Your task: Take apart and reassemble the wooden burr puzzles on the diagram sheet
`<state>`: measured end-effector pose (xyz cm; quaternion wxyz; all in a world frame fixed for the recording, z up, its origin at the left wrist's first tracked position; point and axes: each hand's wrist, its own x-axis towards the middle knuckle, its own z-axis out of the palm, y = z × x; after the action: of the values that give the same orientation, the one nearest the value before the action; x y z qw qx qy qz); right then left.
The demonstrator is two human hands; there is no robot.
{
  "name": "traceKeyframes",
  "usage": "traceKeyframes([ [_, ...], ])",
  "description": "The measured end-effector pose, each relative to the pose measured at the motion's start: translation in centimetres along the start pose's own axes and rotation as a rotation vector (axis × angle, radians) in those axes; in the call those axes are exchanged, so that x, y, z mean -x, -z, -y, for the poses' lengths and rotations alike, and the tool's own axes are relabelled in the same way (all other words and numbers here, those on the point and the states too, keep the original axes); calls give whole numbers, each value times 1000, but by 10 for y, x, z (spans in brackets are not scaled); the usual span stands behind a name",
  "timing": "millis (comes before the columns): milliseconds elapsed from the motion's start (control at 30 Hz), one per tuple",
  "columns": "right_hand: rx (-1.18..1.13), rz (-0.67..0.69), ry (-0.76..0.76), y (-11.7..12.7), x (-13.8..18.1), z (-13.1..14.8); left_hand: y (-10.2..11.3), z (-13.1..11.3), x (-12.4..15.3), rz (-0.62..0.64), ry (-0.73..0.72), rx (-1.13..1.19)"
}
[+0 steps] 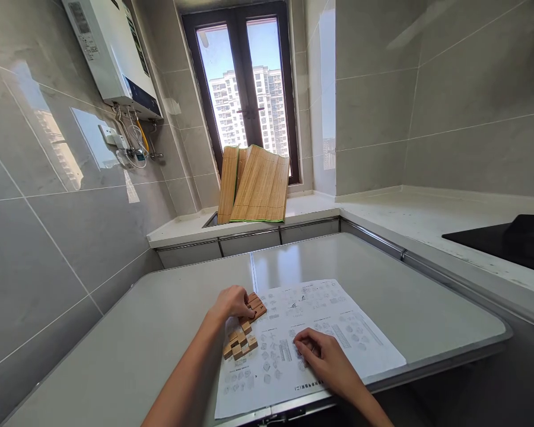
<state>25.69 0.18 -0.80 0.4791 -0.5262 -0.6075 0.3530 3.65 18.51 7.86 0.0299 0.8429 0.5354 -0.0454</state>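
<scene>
A large white instruction sheet [320, 332] with small printed diagrams lies on a grey table [169, 320]. My left hand [232, 301] is closed over a flat wooden block assembly [256, 306] at the sheet's upper left corner. Just below it sits a cluster of small wooden blocks [240, 345] on the paper. My right hand [324, 354] rests on the sheet's lower middle, fingers curled with the tips pressing the paper, holding nothing.
Behind the table a white counter [382, 213] wraps round the corner, with a bamboo mat [258, 187] leaning at the window and a black cooktop [507, 240] on the right. A water heater [111, 53] hangs on the tiled left wall.
</scene>
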Motion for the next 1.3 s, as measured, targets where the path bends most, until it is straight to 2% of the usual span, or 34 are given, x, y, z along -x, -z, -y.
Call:
traceKeyframes([
  [367,-3,4,6,-3,-1,-5,-1,-36,-5,-48,-70,-21],
  [600,2,1,5,-3,-2,-6,-3,-38,-5,-31,-62,37],
  [933,-3,-6,13,-1,-1,-2,-4,-34,6,201,4,69],
  [1033,1,-8,14,-1,-1,-2,-7,-42,24,162,27,68],
  [1200,5,-14,14,-1,0,-2,-24,-59,66,-24,68,38],
  [1300,1,-3,-3,-1,0,-2,-34,-56,84,-89,83,22],
])
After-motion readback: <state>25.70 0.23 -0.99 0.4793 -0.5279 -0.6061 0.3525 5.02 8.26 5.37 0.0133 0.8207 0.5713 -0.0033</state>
